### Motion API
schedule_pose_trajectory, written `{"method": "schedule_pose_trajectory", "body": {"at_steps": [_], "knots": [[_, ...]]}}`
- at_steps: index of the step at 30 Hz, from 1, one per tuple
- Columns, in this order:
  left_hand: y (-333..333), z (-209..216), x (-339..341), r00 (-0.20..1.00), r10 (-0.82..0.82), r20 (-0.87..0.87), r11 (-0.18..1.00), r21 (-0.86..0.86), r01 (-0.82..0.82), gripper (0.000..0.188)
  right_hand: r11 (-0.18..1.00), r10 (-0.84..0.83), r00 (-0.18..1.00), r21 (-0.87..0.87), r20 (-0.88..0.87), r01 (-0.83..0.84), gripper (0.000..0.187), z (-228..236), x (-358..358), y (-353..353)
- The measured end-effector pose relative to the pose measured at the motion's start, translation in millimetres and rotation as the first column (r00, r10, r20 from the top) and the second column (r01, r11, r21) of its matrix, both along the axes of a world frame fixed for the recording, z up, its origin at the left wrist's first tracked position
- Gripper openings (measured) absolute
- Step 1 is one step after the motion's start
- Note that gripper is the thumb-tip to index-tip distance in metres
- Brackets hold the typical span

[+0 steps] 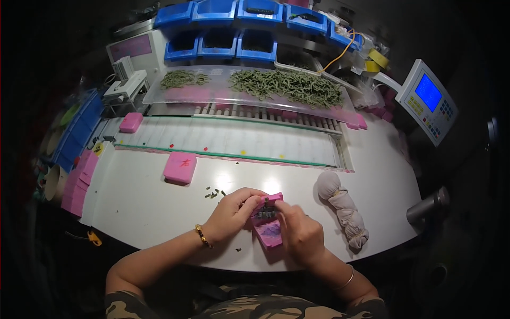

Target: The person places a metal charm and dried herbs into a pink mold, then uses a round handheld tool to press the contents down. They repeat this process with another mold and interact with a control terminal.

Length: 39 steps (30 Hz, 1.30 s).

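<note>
A pink mould-like block (271, 239) is tilted over the front of the white table, with small dark grey-green pieces in its upper hollow. My left hand (234, 211) grips its upper left edge, thumb and fingers closed on it. My right hand (303, 232) is at the block's right side, its fingers bent and pinched together near the upper hollow; what they hold, if anything, is hidden. Left of my left hand, several small dark green bits (215, 192) lie loose on the table. A closed pink block (179, 167) with a red mark sits farther left.
Beyond my hands runs a white conveyor strip (223, 139) with green edges. Above it, a clear tray (212, 95) bears heaps of green curled pieces (287, 85). Blue bins (218, 45) line the back. A knotted cloth bundle (348, 215) and a control panel (427, 101) are at the right.
</note>
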State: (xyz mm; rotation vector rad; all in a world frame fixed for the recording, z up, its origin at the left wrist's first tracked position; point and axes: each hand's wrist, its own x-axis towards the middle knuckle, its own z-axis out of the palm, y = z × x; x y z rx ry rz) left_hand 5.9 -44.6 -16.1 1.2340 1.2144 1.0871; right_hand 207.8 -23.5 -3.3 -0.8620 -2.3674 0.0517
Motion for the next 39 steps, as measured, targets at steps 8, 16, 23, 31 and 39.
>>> {"method": "schedule_pose_trajectory", "body": {"at_steps": [8,16,23,31,39], "knots": [[2,-1,1,1.0,-0.022,0.022,0.998,0.067,0.02,0.029,0.998,0.056,0.998,0.007,-0.032,-0.056,0.041,3,-6,9],[0,6,6,0.997,-0.026,0.07,1.0,-0.011,0.027,0.029,0.999,0.045,0.999,0.0,-0.01,-0.045,0.036,5,-3,8],[-2,1,7,0.99,0.034,0.136,0.999,-0.012,-0.033,0.025,0.997,0.082,0.995,0.011,-0.048,-0.082,0.025,5,-7,14],[-1,0,4,0.985,0.046,0.165,0.999,-0.024,-0.043,0.024,0.998,0.058,0.996,-0.03,-0.065,-0.061,0.021,7,-14,18],[2,2,3,0.999,0.035,0.04,0.999,0.038,-0.036,0.025,0.997,0.08,0.996,-0.011,-0.024,-0.08,0.02,11,-15,19]]}}
